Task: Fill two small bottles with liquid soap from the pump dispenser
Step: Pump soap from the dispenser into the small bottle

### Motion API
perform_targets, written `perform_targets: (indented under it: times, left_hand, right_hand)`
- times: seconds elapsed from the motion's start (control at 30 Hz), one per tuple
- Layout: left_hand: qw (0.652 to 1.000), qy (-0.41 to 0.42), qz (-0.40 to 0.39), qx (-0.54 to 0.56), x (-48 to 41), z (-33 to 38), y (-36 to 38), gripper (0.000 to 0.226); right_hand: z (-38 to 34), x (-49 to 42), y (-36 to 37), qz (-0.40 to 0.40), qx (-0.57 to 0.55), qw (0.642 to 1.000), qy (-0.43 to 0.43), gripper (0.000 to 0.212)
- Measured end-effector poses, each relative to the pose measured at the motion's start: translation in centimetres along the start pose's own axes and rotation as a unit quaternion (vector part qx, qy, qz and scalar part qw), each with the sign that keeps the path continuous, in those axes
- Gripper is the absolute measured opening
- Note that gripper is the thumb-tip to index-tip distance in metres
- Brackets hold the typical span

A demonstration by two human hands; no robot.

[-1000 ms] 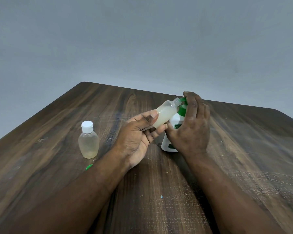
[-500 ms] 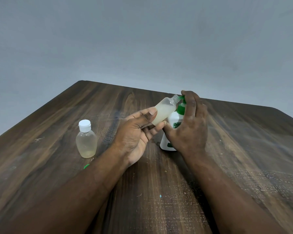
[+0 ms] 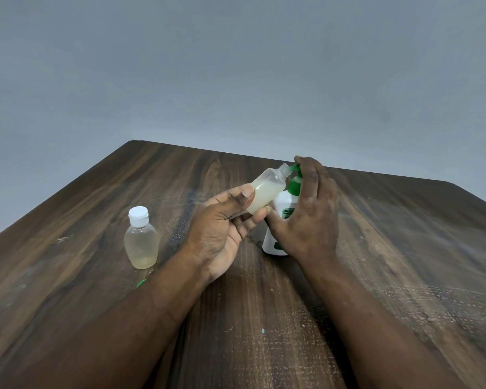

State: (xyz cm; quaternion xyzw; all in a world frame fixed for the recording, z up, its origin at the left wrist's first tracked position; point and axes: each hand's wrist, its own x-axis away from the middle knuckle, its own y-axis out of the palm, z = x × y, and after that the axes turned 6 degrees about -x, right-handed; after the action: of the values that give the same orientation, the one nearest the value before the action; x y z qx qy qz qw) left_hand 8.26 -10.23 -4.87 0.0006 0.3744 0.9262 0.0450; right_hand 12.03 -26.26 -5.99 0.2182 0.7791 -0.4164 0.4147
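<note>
My left hand (image 3: 222, 223) grips a small uncapped clear bottle (image 3: 268, 190), tilted, partly filled with pale soap, its open neck right at the green nozzle of the pump dispenser (image 3: 282, 213). The dispenser is white with a green pump and stands on the table. My right hand (image 3: 309, 211) lies over it, fingers on the pump head, thumb against the body, hiding most of it. A second small bottle (image 3: 141, 242) with a white cap stands upright to the left, with a little pale liquid at its bottom.
The dark wooden table (image 3: 376, 276) narrows to a far corner against a grey wall. A small green cap (image 3: 141, 283) lies just in front of the capped bottle, partly behind my left forearm.
The hands, held bottle and dispenser have stayed together; the view has shifted slightly. The pump head sits a little higher under my right fingers.
</note>
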Motion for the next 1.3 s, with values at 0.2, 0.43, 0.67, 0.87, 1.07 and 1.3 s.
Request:
perform_targets:
  times: [0.2,0.43,0.67,0.87,1.07,1.3]
  left_hand:
    - [1.0,0.004,0.007,-0.005,0.03,0.14,-0.02,0.043]
    - [1.0,0.001,0.006,-0.006,0.07,0.04,-0.02,0.041]
    - [1.0,-0.001,-0.001,0.003,0.04,0.07,0.17,0.038]
    - [1.0,0.001,0.0,-0.003,0.03,0.03,0.17,0.039]
    - [1.0,-0.004,-0.004,-0.006,0.16,-0.04,0.19,0.032]
    - [1.0,-0.006,0.001,0.0,0.2,-0.01,0.42,0.032]
  right_hand:
    - [-0.06,0.45,0.2,0.008,0.008,1.0,0.008,0.095]
    - [0.03,0.26,0.2,-0.005,-0.007,1.0,0.01,0.095]
    - [0.05,0.18,0.18,-0.003,-0.014,1.0,0.011,0.094]
    - [0.28,0.49,0.31,0.0,0.005,1.0,0.01,0.094]
    - [0.16,0.23,0.1,-0.007,-0.003,1.0,0.006,0.096]
    - [-0.03,0.38,0.14,0.012,-0.006,1.0,0.009,0.093]
